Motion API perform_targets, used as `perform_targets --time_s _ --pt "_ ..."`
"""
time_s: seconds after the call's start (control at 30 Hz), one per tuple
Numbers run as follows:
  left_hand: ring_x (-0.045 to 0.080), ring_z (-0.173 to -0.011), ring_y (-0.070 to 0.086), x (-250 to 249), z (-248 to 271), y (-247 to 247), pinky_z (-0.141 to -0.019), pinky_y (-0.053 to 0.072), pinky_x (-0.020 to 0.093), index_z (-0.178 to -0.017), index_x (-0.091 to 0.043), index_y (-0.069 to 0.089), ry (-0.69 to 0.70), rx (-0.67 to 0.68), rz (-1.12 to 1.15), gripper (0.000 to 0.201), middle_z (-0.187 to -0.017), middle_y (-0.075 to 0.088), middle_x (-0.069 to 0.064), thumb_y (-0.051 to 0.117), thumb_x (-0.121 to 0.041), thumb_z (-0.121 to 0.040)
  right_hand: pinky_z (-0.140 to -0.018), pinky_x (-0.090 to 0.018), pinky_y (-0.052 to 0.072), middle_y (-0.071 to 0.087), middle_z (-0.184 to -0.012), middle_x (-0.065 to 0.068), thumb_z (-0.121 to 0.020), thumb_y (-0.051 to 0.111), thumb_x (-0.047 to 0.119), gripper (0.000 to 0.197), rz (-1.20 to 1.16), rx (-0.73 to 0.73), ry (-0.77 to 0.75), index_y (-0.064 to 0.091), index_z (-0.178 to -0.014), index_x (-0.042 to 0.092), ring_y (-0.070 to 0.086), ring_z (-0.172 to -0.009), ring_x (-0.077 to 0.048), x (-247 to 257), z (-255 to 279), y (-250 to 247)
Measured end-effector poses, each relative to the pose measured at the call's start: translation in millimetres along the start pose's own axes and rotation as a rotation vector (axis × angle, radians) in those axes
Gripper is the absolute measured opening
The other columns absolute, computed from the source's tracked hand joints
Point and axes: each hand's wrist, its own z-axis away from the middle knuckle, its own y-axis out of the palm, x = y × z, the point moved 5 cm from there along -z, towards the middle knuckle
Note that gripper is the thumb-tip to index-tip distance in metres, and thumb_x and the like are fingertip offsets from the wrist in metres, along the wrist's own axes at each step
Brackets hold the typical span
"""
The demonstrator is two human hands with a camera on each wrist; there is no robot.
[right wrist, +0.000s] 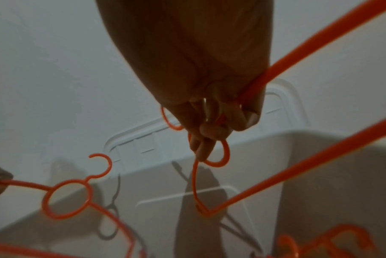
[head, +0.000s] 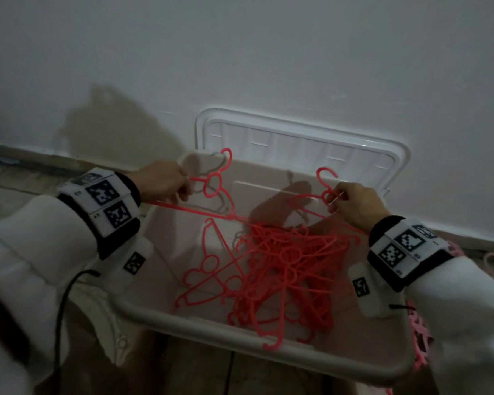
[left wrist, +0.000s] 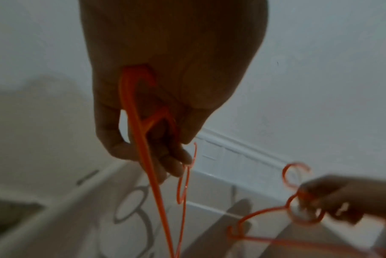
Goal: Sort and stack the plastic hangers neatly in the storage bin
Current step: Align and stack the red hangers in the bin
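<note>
Hands over the storage bin (head: 268,342): left hand (head: 161,181) and right hand (head: 354,203) each pinch one coral hanger, probably to free them from the tangled pile (head: 274,263) inside.

Home room, white wall (head: 240,52), skirting board (head: 26,156), tiled floor (head: 0,178)

a white wall (head: 268,52) is filling the background, with a discoloured patch (head: 111,126) sitting low on it at the left. a dark baseboard (head: 26,155) is running along the wall's foot. a black cable (head: 63,303) is trailing down at the lower left, beside pale fabric (head: 97,315).
</note>
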Motion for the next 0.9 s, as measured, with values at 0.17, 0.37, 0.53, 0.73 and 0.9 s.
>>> perform_targets --time_s 0.17,0.37,0.53,0.73,0.9 --pt "-0.002 -0.049 0.061 -28 20 35 -0.036 0.033 0.009 -0.079 -0.009 0.058 -0.019 0.327 0.418 0.028 -0.058 0.069 -0.004 0.036 -0.007 -0.097 -0.034 -0.016 0.032 0.052 -0.064 -0.005 -0.096 0.043 0.013 0.024 -0.365 0.292 0.093 0.051 -0.073 0.014 0.043 -0.033 -0.004 16 11 44" --pt "0.018 -0.086 0.050 -78 51 76 -0.059 0.036 0.018 -0.094 -0.011 0.055 0.167 0.505 0.403 0.005 -0.093 0.059 0.009 0.051 -0.010 -0.092 -0.032 -0.011 0.021 0.048 -0.063 0.000 -0.095 0.043 0.034 0.026 -0.683 0.408 0.147 0.051 -0.076 0.017 0.032 -0.034 -0.002 44 25 70" --pt "0.013 -0.101 0.053 -93 56 100 -0.087 0.039 0.022 -0.108 -0.013 0.055 0.306 0.460 0.255 0.036 -0.107 0.057 0.002 0.060 -0.042 -0.087 -0.042 -0.019 0.033 0.050 -0.054 -0.002 -0.092 0.049 0.014 0.025 -0.744 0.372 0.048 0.054 -0.067 0.010 0.043 -0.039 -0.007 54 32 67" --pt "0.015 -0.099 0.060 -93 45 92 -0.093 0.043 0.028 -0.097 -0.010 0.070 0.378 0.360 0.161 0.018 -0.105 0.069 0.006 0.056 -0.020 -0.090 -0.052 -0.012 0.048 0.064 -0.053 0.005 -0.090 0.042 -0.009 0.027 -0.806 0.526 -0.086 0.057 -0.078 0.011 0.058 -0.046 0.000 58 33 69" --pt "0.019 -0.093 0.061 -70 17 40 -0.085 0.044 0.030 -0.097 -0.023 0.062 0.411 -0.329 -0.336 0.017 -0.095 0.067 0.000 0.055 -0.033 -0.085 -0.045 -0.012 0.046 0.057 -0.061 -0.003 -0.091 0.041 -0.011 0.025 -0.788 0.613 -0.132 0.050 -0.079 0.009 0.052 -0.040 -0.001 53 39 61"
